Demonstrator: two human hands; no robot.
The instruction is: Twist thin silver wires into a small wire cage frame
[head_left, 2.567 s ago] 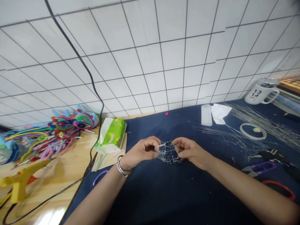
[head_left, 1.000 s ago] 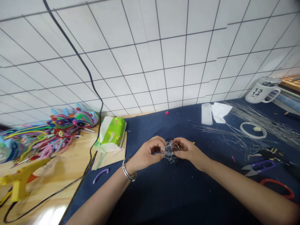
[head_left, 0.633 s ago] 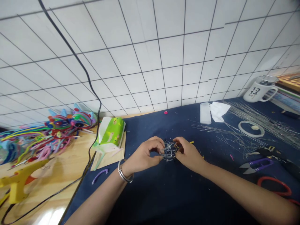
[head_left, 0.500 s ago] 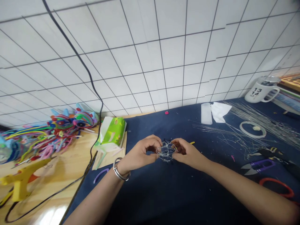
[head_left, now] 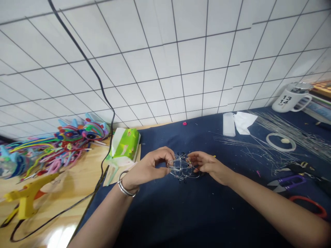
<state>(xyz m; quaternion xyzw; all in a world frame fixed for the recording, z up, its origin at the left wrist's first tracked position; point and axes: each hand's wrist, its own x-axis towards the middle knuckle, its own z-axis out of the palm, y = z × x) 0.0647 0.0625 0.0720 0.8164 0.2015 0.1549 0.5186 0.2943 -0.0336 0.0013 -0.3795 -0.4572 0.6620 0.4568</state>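
A small cage-like wire frame (head_left: 181, 169), silver with dark wire ends sticking out, is held up over the dark blue cloth. My left hand (head_left: 152, 167) pinches its left end between thumb and fingers; a metal bangle (head_left: 124, 188) circles that wrist. At the frame's right end is my right hand (head_left: 210, 166), its fingers reaching behind the wires and its thumb at the near side. Its hold looks looser, and the exact contact of the fingertips is partly hidden by the wires. A short yellow piece shows just behind the right hand.
Loose wires (head_left: 292, 134), a clear coil (head_left: 280, 142), purple snips (head_left: 287, 183) and red handles (head_left: 310, 203) lie right. A mug (head_left: 288, 100) stands behind. Left are a tissue pack (head_left: 126, 143), colourful fish-like crafts (head_left: 94, 129), a yellow glue gun (head_left: 28, 198) and a black cord (head_left: 100, 86).
The wire frame has turned and shifted slightly left with my left hand. The fingers of my right hand have loosened and straightened, showing more of the frame's right end.
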